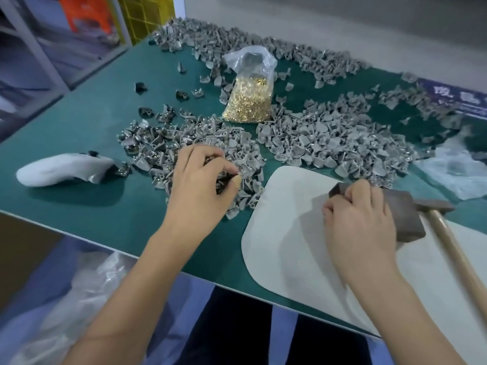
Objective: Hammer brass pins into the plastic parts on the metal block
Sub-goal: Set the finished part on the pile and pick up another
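Note:
Grey plastic parts [329,146] lie in heaps across the green table [87,127]. My left hand [203,180] is over the near heap, its thumb and fingers pinching small parts. A dark metal block [403,217] sits on a white mat [284,233] at the right. My right hand [361,219] rests curled on the block's left end; what its fingertips hold is hidden. A clear bag of brass pins [249,101] stands at the table's middle. The hammer [448,233], with a wooden handle, lies just right of the block.
A white wrapped object [63,169] lies at the left. Crumpled clear plastic [458,169] sits at the right edge. A few dark parts [141,87] are scattered behind the near heap. The table's front edge runs diagonally below my wrists.

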A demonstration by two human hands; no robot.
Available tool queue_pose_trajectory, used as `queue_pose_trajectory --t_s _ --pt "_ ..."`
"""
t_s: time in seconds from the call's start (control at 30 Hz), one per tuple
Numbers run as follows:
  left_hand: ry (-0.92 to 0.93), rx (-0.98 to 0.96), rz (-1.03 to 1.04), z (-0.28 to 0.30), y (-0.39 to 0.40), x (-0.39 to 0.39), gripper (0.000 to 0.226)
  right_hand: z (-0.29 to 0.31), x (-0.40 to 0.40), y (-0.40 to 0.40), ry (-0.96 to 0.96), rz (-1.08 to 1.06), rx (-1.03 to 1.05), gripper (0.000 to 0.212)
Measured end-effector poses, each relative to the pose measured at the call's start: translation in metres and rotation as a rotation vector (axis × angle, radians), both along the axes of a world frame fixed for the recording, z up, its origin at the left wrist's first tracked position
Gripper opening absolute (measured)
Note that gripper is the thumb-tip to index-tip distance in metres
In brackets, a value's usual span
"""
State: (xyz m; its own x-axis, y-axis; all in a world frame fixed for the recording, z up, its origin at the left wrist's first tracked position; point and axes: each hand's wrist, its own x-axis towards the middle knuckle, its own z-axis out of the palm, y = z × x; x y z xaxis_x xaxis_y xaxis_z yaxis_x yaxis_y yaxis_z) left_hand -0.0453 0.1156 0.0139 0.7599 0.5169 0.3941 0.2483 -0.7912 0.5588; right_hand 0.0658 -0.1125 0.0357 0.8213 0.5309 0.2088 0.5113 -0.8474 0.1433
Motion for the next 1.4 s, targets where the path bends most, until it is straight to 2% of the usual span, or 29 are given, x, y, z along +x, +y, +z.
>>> queue_pose_trajectory --t_s 0.17,0.3,0.4,0.5,0.57,0.63,0.7,0.8,0.9,1.03,1.13,1.27,1.4 --pt "-0.049 0.059 0.0 0.002 -0.002 0.005 0.013 0.005 -0.007 -0.001 0.034 -0.046 -0.1 0.005" --pt "-0.124 0.07 0.002 0.008 -0.013 0.019 0.025 0.015 -0.005 0.004 0.089 -0.009 -0.082 0.009" --pt "-0.197 0.076 -0.082 0.017 -0.03 0.039 0.023 0.019 -0.005 0.007 0.093 0.059 -0.062 0.022" --pt "-0.306 0.154 -0.215 0.027 -0.045 0.064 0.012 0.024 0.003 0.004 0.118 0.12 -0.098 0.023" --pt "-0.225 0.168 -0.275 0.029 -0.048 0.081 0.011 0.026 0.011 0.0 0.155 0.157 -0.123 0.019" --pt "-0.002 0.145 -0.266 0.028 -0.046 0.098 0.015 0.027 0.015 -0.003 0.188 0.177 -0.156 0.012" --pt "0.143 0.143 -0.243 0.023 -0.044 0.113 0.022 0.031 0.016 -0.004 0.21 0.169 -0.166 0.012" --pt "0.206 0.145 -0.256 0.019 -0.046 0.13 0.025 0.034 0.018 0.0 0.258 0.216 -0.154 0.014" --pt "0.237 0.185 -0.237 0.016 -0.052 0.142 0.021 0.029 0.022 -0.001 0.298 0.229 -0.121 0.026" --pt "0.218 0.22 -0.189 0.012 -0.056 0.151 0.016 0.027 0.022 -0.005 0.314 0.224 0.06 0.019" --pt "0.226 0.223 -0.137 0.008 -0.055 0.152 0.019 0.03 0.024 -0.014 0.362 0.188 0.358 0.007" --pt "0.226 0.257 -0.145 0.009 -0.052 0.149 0.014 0.032 0.033 -0.03 0.506 0.126 0.788 0.016" --pt "0.191 0.261 -0.219 0.019 -0.059 0.14 0.007 0.028 0.042 -0.048 0.563 0.077 1.004 0.017"
